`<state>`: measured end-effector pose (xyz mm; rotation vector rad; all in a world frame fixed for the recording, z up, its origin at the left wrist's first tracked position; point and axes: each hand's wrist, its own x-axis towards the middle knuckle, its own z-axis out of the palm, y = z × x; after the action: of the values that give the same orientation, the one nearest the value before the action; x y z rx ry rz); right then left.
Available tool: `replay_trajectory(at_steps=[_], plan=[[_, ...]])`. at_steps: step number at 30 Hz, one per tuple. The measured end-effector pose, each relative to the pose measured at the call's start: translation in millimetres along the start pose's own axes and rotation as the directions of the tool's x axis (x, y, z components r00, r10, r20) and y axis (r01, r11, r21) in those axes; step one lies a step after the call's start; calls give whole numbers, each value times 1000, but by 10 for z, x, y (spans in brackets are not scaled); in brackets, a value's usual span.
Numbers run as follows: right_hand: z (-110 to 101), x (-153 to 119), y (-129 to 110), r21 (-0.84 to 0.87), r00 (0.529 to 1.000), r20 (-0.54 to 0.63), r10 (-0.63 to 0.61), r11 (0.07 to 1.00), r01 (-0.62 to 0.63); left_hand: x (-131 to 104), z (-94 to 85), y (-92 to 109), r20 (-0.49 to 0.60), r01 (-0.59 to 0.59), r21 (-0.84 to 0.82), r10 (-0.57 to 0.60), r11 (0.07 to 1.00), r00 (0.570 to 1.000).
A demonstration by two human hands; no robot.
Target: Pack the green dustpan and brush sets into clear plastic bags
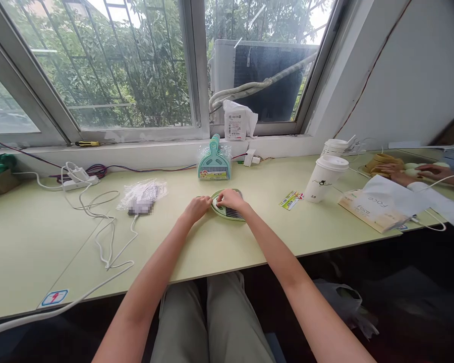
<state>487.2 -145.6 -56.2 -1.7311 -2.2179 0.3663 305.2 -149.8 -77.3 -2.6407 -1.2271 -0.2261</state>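
A green oval object with a dark, bristled part (232, 214) lies on the pale green table in front of me, perhaps a small dustpan and brush. My left hand (199, 207) has its fingers closed at the left edge of this object. Over its upper left part is my right hand (230, 199), thumb and fingers pinched together; what lies between them is too small to make out. Behind both hands stands a teal dustpan and brush set (214, 164) in clear plastic, leaning against the sill. A colourful card (291, 200) lies to the right.
White cables (111, 237), a power strip (81, 182) and a clear plastic bag (146, 193) lie left. White cups (325, 179) and a tissue pack (376, 206) stand or lie right. Another person's hands (395, 174) are at the far right. A tissue packet (235, 122) sits on the sill.
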Motion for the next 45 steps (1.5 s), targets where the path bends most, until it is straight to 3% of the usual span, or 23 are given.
replay_trajectory(at_steps=[4, 6, 7, 9, 11, 12, 14, 15, 17, 18, 19, 21, 23, 25, 27, 28, 30, 32, 34, 37, 39, 43, 45], plan=[[45, -71, -7, -18, 996, -82, -21, 1000, 20, -43, 51, -36, -72, -4, -76, -2, 997, 997], [76, -100, 4, -1, 992, -130, -3, 1000, 3, -58, 50, -40, -172, 12, -152, -38, 988, 984], [91, -108, 9, 21, 988, -156, 20, 1000, -17, -56, 38, -33, -247, 47, -217, -101, 975, 964], [122, -105, 7, 92, 968, -233, 89, 993, -69, -27, -1, 11, -367, 157, -441, -337, 884, 867], [150, -81, -21, 195, 927, -339, 160, 976, -97, 26, -40, 94, -246, 225, -747, -575, 626, 781], [160, -62, -39, 245, 904, -387, 181, 966, -88, 54, -51, 146, -94, 237, -867, -611, 439, 786], [157, -20, -60, 326, 887, -428, 175, 945, -29, 101, -49, 251, 194, 262, -962, -491, 73, 850], [139, -1, -48, 354, 897, -414, 154, 935, 3, 116, -38, 293, 274, 273, -960, -404, -62, 873], [59, 19, 53, 390, 916, -367, 160, 921, -5, 129, -9, 327, 328, 258, -938, -358, -230, 874], [1, 14, 149, 389, 901, -377, 215, 920, -56, 127, 3, 313, 343, 246, -928, -387, -278, 856], [-62, -2, 273, 377, 860, -414, 299, 916, -137, 120, 11, 278, 352, 234, -923, -426, -305, 833], [-183, -65, 580, 325, 649, -595, 474, 880, -345, 96, 13, 157, 349, 210, -927, -505, -311, 789], [-255, -146, 896, 301, 469, -661, 586, 779, -549, 68, 5, 0, 317, 178, -942, -587, -283, 745], [-260, -203, 1137, 316, 387, -597, 703, 649, -692, 43, 1, -151, 279, 141, -957, -659, -255, 698], [-216, -209, 1253, 265, 417, -524, 742, 608, -748, 20, 3, -270, 268, 137, -962, -711, -238, 650], [-186, -191, 1260, 226, 475, -500, 724, 639, -736, 8, 5, -313, 271, 146, -962, -724, -232, 634], [-123, -124, 1196, 161, 643, -455, 616, 767, -621, -18, 6, -371, 295, 174, -955, -738, -238, 607], [-64, -41, 1065, 141, 801, -402, 444, 894, -425, -41, 5, -399, 319, 185, -947, -717, -261, 620], [2, 34, 916, 133, 880, -377, 289, 957, -258, -53, 6, -410, 327, 167, -941, -671, -293, 665], [130, 109, 722, 87, 862, -439, 253, 967, -240, -48, 21, -416, 293, 113, -945, -636, -307, 714], [221, 133, 623, 68, 847, -445, 290, 954, -291, -38, 40, -423, 263, 88, -953, -650, -290, 713], [300, 137, 489, 172, 904, -330, 274, 958, -228, -30, 75, -449, 251, 92, -961, -674, -263, 695], [275, 124, 470, 257, 887, -331, 321, 936, -242, -27, 94, -462, 262, 108, -960, -690, -258, 675]])
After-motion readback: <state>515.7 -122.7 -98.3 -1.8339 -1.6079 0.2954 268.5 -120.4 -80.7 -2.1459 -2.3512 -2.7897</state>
